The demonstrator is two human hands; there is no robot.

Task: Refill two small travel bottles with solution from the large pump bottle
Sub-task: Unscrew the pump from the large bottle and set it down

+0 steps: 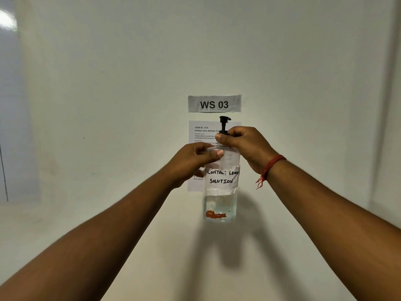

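Observation:
A large clear pump bottle (221,205) with a white label reading "CONTACT LENS SOLUTION" is held up in front of the wall. It has a little clear liquid and an orange patch near its base. My left hand (191,161) grips the upper body of the bottle, thumb across the front. My right hand (243,146) is curled round the black pump collar at the neck; the black pump head (224,121) stands above my fingers. No small travel bottles are in view.
A "WS 03" sign (214,103) and a printed task sheet (201,135) are stuck to the white wall behind the bottle. A pale surface (65,213) lies below. A red thread bracelet (271,168) is on my right wrist.

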